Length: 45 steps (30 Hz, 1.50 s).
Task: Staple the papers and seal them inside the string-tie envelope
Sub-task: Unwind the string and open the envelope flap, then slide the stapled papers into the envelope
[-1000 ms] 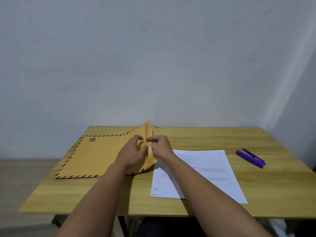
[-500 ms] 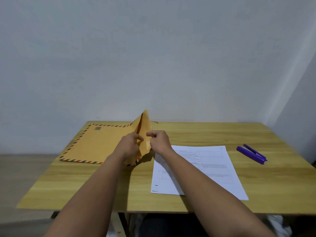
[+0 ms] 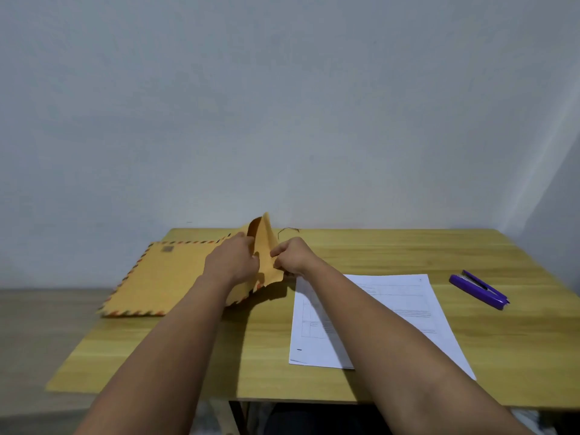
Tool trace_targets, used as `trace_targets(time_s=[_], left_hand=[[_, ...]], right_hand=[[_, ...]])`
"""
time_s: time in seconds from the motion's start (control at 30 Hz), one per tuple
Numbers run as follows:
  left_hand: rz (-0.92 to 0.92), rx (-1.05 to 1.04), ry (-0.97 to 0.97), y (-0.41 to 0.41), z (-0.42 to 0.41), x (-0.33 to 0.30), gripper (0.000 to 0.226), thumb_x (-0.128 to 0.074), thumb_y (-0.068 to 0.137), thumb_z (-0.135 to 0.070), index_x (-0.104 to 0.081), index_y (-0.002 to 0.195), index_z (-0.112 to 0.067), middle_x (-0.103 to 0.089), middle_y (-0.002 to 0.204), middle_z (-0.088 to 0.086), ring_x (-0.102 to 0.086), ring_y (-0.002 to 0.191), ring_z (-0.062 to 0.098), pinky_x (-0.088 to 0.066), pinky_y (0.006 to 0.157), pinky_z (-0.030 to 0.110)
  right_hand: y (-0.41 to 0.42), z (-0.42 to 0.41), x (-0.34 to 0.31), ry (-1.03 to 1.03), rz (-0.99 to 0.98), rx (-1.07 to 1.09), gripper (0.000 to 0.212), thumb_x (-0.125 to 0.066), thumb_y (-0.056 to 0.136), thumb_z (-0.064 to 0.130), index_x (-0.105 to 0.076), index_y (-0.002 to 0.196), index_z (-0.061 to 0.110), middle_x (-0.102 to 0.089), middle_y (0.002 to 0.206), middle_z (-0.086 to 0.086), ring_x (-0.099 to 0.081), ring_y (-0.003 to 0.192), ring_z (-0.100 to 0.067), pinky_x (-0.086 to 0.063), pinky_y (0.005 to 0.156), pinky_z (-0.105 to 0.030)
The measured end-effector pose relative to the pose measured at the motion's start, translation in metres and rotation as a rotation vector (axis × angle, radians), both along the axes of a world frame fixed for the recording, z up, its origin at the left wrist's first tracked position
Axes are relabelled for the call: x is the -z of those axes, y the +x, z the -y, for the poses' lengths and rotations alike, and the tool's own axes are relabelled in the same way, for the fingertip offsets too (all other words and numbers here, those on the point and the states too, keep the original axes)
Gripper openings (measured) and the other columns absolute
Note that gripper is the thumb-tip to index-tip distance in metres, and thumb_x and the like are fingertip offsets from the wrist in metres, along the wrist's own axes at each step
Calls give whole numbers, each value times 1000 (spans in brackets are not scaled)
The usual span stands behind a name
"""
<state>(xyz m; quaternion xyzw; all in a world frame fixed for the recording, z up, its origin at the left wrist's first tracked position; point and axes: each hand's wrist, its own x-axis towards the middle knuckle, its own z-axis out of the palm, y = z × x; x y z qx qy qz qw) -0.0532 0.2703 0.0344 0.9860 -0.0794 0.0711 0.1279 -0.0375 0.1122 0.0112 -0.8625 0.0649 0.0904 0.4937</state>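
Behind the wooden table [image 3: 361,255] is a plain grey wall [image 3: 282,105]. On the table's left side lies a big yellow envelope [image 3: 169,281] with a striped edge. Its right end is lifted up. The left hand [image 3: 233,262] pinches one side of that open end. The right hand [image 3: 292,255] pinches the other side, pulling the mouth apart. A thin string [image 3: 287,230] sticks out behind the envelope. White papers [image 3: 392,302] lie flat just right of the envelope, partly under the right arm. A purple stapler [image 3: 478,289] sits far right, well apart from the papers.
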Motion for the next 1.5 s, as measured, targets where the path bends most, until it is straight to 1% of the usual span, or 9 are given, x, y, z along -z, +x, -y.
trace_targets(time_s=[0.2,0.43,0.6,0.73,0.9,1.07,1.17,1.33,1.5], left_hand=[[-43,111,200,-4,-11,3,45,-47,94,-51,-56,132,-26,-67,117,-4,-62,95,16,-58,83,36],[-141,39,77,-9,-4,10,48,-55,92,-45,-55,134,-22,-66,113,1,-63,95,20,-58,85,38],[-146,-48,27,-25,3,18,54,-61,90,-39,-46,138,-20,-61,109,3,-60,90,21,-54,75,36],[-160,-77,-19,-33,6,17,56,-62,91,-38,-43,140,-20,-59,108,4,-63,89,24,-59,78,40],[-157,-76,-23,-36,8,13,56,-62,91,-36,-43,140,-19,-62,118,7,-62,92,26,-60,80,44],[-155,-74,-8,-35,5,17,57,-62,91,-36,-41,142,-20,-62,124,7,-63,95,25,-61,80,42],[-155,-72,-25,-34,3,16,58,-62,91,-36,-41,143,-20,-61,125,5,-63,96,25,-61,81,42],[-173,-67,-74,-35,0,17,59,-62,91,-34,-40,144,-22,-60,127,5,-63,96,24,-61,81,42],[-195,-54,-122,-37,-2,14,62,-62,90,-31,-37,147,-22,-58,130,6,-61,99,25,-61,82,43]], right_hand=[[-10,16,0,12,-2,-50,41,-56,97,-7,-69,133,8,-64,109,-13,-60,78,-22,-49,53,-22],[-45,58,-26,-158,59,49,39,-63,93,8,-67,131,5,-68,112,-13,-70,96,-30,-60,68,-35],[-93,145,-46,-612,-59,191,11,-64,90,17,-61,87,7,-67,94,-11,-64,87,-33,-54,74,-35],[-123,197,-36,-806,-322,248,50,-83,77,56,-59,99,18,-68,114,-4,-65,103,-31,-55,96,-40],[-142,204,-11,-772,-446,321,81,-88,60,66,-52,110,14,-60,87,2,-57,67,-20,-43,54,-32],[-138,210,0,-676,-467,323,110,-91,56,69,-49,137,8,-63,98,-1,-60,81,-26,-46,60,-35],[-143,211,-3,-630,-481,315,85,-86,73,64,-58,131,8,-67,118,-5,-58,95,-25,-47,80,-35],[-148,215,-1,-628,-404,341,56,-86,77,55,-49,82,14,-56,81,1,-61,87,-23,-49,74,-31],[-154,223,-41,-357,-97,262,5,-62,97,4,-64,99,9,-68,95,-11,-65,83,-29,-49,60,-28]])
